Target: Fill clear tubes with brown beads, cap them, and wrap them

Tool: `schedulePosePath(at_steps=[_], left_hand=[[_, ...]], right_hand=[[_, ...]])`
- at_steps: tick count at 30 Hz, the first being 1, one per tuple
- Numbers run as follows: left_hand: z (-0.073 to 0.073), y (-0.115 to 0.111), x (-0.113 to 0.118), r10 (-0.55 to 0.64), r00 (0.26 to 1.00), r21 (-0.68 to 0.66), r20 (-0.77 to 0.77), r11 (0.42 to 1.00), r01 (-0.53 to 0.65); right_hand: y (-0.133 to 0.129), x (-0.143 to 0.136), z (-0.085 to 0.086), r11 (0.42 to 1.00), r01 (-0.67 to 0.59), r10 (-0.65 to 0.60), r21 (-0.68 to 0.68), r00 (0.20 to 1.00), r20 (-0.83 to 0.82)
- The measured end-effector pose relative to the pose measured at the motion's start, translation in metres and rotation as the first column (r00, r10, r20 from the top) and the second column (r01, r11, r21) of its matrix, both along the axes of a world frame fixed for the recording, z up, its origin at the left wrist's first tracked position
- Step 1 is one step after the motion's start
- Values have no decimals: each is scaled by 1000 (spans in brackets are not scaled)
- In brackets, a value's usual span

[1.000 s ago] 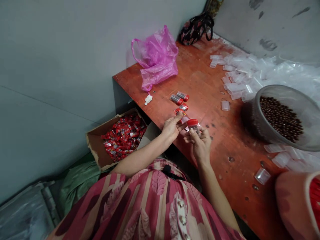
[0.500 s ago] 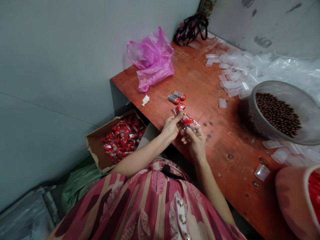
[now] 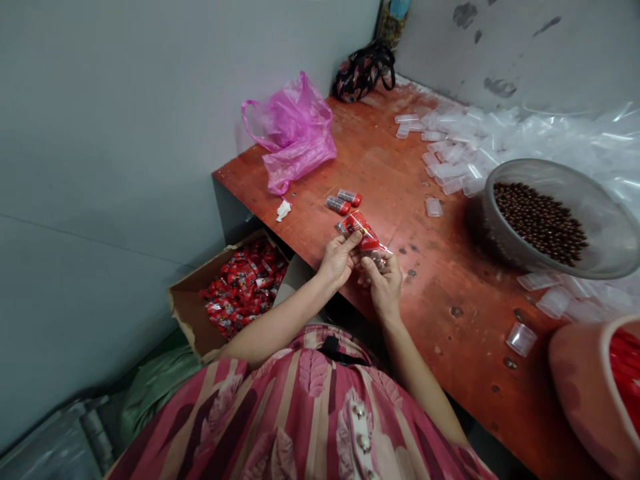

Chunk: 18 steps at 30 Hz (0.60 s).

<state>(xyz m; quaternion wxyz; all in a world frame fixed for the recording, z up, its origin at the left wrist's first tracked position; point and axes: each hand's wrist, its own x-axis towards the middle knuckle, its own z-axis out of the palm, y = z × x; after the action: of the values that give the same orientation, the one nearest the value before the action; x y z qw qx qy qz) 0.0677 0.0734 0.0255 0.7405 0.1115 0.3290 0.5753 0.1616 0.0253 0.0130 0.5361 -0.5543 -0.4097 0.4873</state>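
My left hand pinches a shiny red printed plastic wrapper between thumb and fingers, above the table's near edge. My right hand is closed on a small clear tube with brown balls inside, at the wrapper's lower right end. How far the tube sits inside the wrapper is hard to tell. Just beyond the hands lie two filled clear tubes with red caps, a nearer tube and a farther tube.
A grey bowl of brown balls stands right on the red-brown table, with clear empty tubes behind it. A pink tub holds red pieces. A pink bag lies at left; a carton of red packets sits below.
The red wrapper and tube have been turned and brought closer together, the wrapper now spread flatter toward the view. My right hand has closed in tighter. The view has shifted slightly.
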Motion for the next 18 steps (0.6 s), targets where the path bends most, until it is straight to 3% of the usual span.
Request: schedulePosePath(at_steps=[6,11,15,18], left_hand=[[2,2,-1,-16,999,73,-51,997,20],[0,2,-1,-51,984,90,-169,994,67],[-1,0,-4,-166,952,45,-256,982,183],[-2,-1,-7,-262,922,35,-287,958,283]], right_hand=[[3,4,-1,998,-70,70,-4,997,-17],[3,2,-2,999,-42,42,16,999,12],[2,1,-4,999,-35,35,23,999,-12],[2,3,-6,998,-70,70,3,989,-132]])
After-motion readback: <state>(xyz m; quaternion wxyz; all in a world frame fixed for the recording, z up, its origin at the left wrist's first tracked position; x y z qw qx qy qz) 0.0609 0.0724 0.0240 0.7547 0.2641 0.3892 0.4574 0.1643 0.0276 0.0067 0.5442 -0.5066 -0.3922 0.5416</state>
